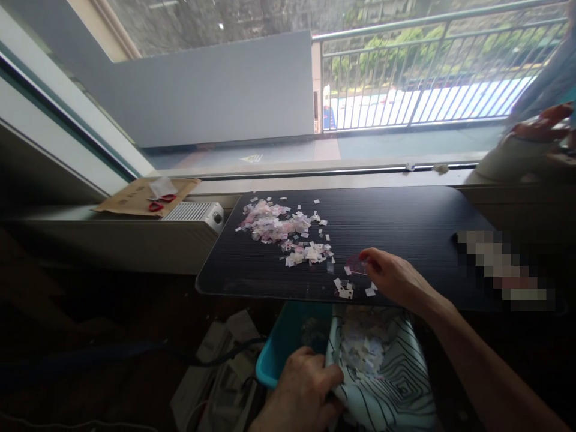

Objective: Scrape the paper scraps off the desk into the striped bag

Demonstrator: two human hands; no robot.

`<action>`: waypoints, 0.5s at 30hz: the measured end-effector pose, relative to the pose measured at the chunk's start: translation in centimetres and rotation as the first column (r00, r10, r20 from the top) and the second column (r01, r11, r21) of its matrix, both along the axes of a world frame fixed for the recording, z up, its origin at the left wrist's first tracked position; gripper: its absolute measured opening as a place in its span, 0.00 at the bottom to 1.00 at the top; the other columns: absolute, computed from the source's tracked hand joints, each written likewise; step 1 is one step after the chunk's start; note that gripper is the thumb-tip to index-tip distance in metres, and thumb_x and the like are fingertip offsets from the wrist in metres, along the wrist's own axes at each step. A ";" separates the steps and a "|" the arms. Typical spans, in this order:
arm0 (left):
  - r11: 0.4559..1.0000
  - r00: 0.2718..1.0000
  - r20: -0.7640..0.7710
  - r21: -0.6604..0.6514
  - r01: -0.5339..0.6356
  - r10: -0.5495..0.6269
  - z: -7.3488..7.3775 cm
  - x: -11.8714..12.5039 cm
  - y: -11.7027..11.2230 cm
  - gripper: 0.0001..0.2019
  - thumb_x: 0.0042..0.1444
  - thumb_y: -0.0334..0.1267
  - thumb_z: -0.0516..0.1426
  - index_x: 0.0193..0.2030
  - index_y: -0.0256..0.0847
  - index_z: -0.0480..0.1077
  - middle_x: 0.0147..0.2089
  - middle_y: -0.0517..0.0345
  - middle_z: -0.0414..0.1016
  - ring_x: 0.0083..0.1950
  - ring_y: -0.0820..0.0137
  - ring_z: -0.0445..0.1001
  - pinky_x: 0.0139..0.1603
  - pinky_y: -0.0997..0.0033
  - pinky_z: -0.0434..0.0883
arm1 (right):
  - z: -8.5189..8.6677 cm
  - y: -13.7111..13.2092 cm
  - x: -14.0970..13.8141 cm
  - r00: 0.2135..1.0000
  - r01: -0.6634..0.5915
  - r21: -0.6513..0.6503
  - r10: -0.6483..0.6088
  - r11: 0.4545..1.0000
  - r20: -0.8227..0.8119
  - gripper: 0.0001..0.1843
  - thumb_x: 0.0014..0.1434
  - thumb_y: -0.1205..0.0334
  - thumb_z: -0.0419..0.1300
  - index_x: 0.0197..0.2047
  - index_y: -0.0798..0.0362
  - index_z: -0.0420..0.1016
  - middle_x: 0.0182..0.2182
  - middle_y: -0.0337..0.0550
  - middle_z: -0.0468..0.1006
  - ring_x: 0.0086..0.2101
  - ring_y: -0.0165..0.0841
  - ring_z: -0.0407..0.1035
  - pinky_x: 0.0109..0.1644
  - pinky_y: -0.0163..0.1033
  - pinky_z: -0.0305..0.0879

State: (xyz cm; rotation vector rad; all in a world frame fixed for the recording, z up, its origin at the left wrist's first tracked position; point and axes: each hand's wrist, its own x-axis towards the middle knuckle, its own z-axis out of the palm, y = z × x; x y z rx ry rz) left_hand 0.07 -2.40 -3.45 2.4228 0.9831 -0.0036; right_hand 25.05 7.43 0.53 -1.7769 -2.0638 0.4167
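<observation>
My right hand is over the front of the dark table, fingers pinched on a clear pink plastic piece. Small cut paper scraps lie just below that piece, near the table's edge. Farther left spreads a larger pile of white and pinkish paper scraps. Below the edge, my left hand is closed on the rim of a pale blue cloth bag with black lines. Many paper scraps lie inside the bag. Beside it, partly behind my left hand, stands a turquoise bin.
The black tabletop sits against a window sill. At left, red-handled scissors rest on a brown paper envelope beside a white radiator. A pixelated long object lies at right. Another person's hand shows at far right.
</observation>
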 end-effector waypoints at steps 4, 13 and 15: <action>1.000 1.000 0.010 -0.003 -0.010 0.010 0.2 0.1 -0.1 0.05 0.53 0.37 0.60 0.32 0.42 0.67 0.28 0.64 0.70 0.31 0.70 0.68 0.40 0.69 0.62 | 0.2 -0.3 0.3 0.999 0.039 0.003 -0.039 0.999 -0.012 0.13 0.57 0.65 0.49 0.43 0.48 0.70 0.32 0.39 0.78 0.30 0.31 0.71 0.32 0.33 0.61; 1.000 1.000 -0.009 0.019 -0.015 0.015 0.5 0.3 -0.1 0.05 0.52 0.38 0.61 0.32 0.42 0.68 0.28 0.63 0.70 0.31 0.70 0.67 0.39 0.70 0.62 | 0.9 -0.7 0.7 1.000 -0.013 -0.043 0.012 0.999 -0.008 0.12 0.57 0.64 0.50 0.41 0.47 0.71 0.29 0.36 0.77 0.28 0.29 0.70 0.30 0.32 0.58; 1.000 1.000 -0.011 0.021 -0.011 0.012 0.5 0.3 -0.1 0.06 0.52 0.39 0.61 0.33 0.43 0.68 0.29 0.63 0.70 0.31 0.69 0.67 0.39 0.69 0.62 | 0.8 -0.4 0.8 1.000 -0.004 -0.050 0.003 0.999 -0.012 0.12 0.56 0.63 0.50 0.41 0.47 0.72 0.28 0.36 0.77 0.27 0.29 0.70 0.29 0.32 0.58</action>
